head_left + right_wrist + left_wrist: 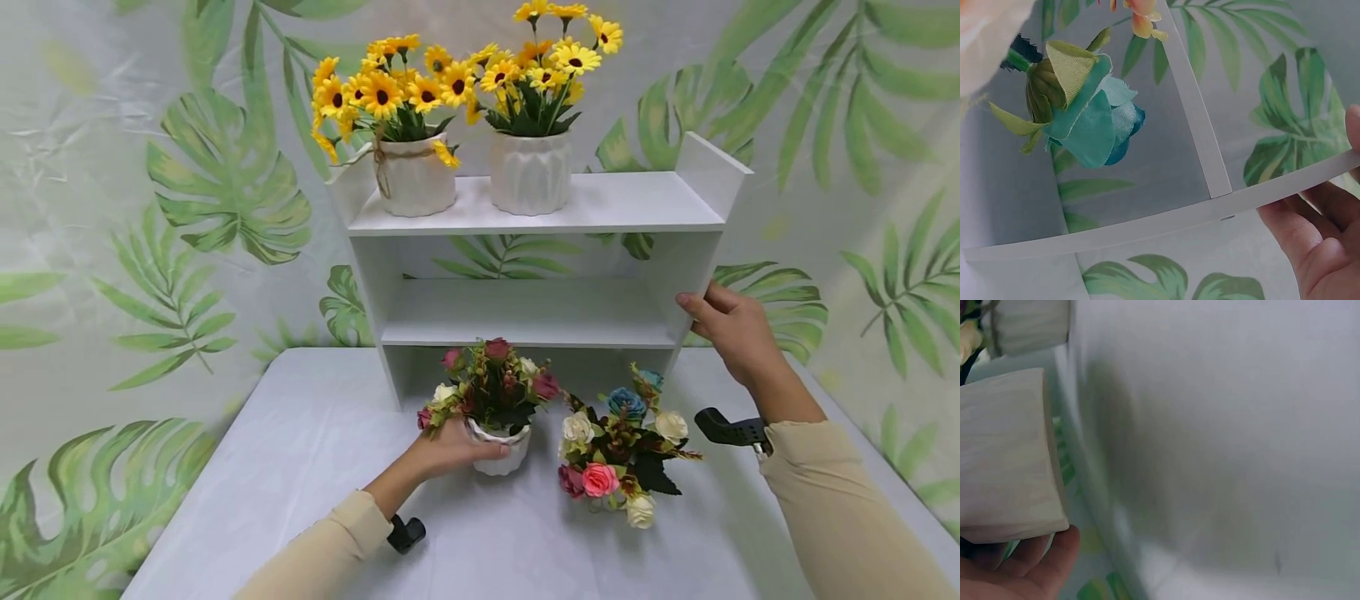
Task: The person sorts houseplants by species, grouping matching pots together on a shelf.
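On the white table (300, 467) stands a white shelf unit (540, 250). My left hand (450, 450) grips a small white ribbed pot (501, 454) of dark red and pink flowers in front of the shelf; the left wrist view shows that pot (1007, 456) against my fingers (1035, 569). A second pot of mixed roses (618, 454) stands just to its right. My right hand (731, 329) holds the shelf's right side panel (1166, 219), thumb in front. A teal fabric rose (1094, 119) fills the right wrist view.
Two white pots of yellow sunflowers (412, 125) (536, 108) stand on the top shelf. The middle shelf (525, 321) holds nothing. A leaf-print backdrop (187, 192) hangs behind the table. The table's edges run close on the left and right.
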The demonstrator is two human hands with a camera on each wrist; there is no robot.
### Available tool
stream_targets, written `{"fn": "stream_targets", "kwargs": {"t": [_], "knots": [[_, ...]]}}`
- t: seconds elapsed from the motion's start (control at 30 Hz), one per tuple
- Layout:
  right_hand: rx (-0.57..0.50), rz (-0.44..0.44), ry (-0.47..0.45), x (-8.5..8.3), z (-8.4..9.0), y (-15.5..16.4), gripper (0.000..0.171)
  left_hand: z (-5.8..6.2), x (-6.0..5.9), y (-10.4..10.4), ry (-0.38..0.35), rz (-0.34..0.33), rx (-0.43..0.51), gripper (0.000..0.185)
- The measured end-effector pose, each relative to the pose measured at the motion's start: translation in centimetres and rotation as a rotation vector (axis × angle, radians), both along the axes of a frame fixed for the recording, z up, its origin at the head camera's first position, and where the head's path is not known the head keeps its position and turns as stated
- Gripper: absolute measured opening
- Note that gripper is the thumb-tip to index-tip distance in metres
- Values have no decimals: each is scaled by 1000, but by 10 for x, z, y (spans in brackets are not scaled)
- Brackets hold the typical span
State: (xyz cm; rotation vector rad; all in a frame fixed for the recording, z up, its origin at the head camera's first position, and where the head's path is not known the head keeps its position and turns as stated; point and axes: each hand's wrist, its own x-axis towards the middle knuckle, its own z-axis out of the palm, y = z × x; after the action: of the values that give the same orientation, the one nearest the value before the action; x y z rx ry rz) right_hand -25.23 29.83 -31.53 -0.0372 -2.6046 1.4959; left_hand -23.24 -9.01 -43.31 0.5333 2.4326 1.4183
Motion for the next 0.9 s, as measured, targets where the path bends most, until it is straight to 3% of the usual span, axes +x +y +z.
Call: {"fn": "stream_targets", "kwargs": {"t": [0.17,0.47,0.7,0.9], "knots": [[2,1,10,0,0,1,71,16,2,-16,14,67,-16,89],[1,19,42,-2,-2,1,67,39,10,-34,40,130,-62,93],[7,23,30,-1,-1,-1,67,46,19,-46,14,91,-44,90],[5,17,22,-2,-2,-1,68,61,29,-51,60,58,-62,91]]}}
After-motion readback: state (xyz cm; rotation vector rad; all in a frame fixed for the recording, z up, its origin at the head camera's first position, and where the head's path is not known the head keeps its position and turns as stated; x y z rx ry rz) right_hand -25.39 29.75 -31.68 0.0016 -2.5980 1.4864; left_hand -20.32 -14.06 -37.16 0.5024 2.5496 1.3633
